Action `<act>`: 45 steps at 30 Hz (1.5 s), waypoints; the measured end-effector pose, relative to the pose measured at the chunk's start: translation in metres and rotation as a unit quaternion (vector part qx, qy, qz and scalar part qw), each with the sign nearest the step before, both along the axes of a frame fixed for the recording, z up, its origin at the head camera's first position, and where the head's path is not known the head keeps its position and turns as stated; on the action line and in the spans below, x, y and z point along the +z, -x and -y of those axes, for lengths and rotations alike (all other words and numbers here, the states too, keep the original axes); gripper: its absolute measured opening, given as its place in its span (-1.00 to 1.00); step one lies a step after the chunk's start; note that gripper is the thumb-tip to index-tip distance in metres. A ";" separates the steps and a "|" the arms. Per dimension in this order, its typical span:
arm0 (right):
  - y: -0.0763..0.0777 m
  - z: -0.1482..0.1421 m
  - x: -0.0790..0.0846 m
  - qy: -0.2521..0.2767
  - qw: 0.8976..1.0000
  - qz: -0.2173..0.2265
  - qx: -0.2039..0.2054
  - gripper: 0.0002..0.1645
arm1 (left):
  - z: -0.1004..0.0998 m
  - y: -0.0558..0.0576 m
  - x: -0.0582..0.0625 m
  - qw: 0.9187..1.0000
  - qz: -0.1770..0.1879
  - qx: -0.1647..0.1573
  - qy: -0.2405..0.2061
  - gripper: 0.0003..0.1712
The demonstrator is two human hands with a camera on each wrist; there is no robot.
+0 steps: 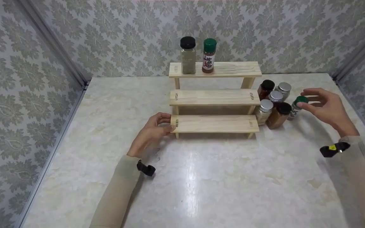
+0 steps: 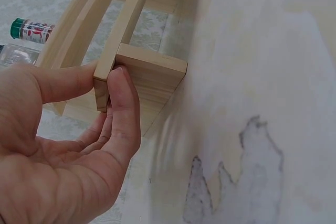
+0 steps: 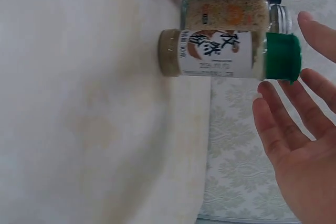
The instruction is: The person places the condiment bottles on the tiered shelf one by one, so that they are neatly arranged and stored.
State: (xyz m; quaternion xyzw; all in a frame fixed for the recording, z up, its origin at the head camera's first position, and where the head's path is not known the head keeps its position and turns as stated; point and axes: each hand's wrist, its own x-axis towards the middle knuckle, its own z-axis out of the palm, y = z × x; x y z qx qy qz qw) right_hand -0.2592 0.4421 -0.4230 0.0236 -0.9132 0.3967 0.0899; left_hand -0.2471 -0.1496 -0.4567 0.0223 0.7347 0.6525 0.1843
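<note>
A three-step wooden rack (image 1: 214, 123) stands on the table, and my left hand (image 1: 155, 128) holds the left end of its lowest step. In the left wrist view the thumb and fingers (image 2: 123, 108) pinch the board's end. On the top step stand a black-capped spice jar (image 1: 188, 60) and a green-capped spice jar (image 1: 208, 61). Right of the rack, my right hand (image 1: 326, 106) is at another green-capped spice jar (image 3: 215, 53), upright on the table. Its thumb and fingers are spread around the green cap, with a gap showing in the right wrist view.
Between the rack and the right hand several jars cluster, among them a black-capped jar (image 1: 279, 117) with brown contents and a silver-capped jar (image 1: 265, 112). Patterned walls (image 1: 122, 38) border the pale table (image 1: 122, 95) at the back and sides.
</note>
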 end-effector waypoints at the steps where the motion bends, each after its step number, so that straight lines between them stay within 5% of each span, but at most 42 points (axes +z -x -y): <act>1: 0.001 -0.001 -0.003 0.003 1.000 -0.003 0.002 -0.28 | -0.001 0.000 0.000 1.000 0.001 0.003 0.000 -0.42; 15: 0.003 -0.001 -0.030 0.030 0.999 0.013 -0.005 -0.22 | 0.002 -0.002 0.003 1.000 -0.002 -0.002 0.011 -0.44; 23: 0.008 0.002 -0.034 0.035 0.999 -0.021 -0.001 -0.34 | 0.006 -0.004 0.004 1.000 -0.005 0.000 0.004 -0.43; 36: 0.012 0.016 0.003 0.049 0.997 -0.065 0.000 -0.44 | 0.013 -0.004 0.004 1.000 -0.015 0.007 0.012 -0.44; 45: 0.007 0.020 0.038 0.043 0.985 -0.165 -0.022 -0.52 | 0.002 -0.002 -0.001 1.000 -0.007 0.002 0.009 -0.46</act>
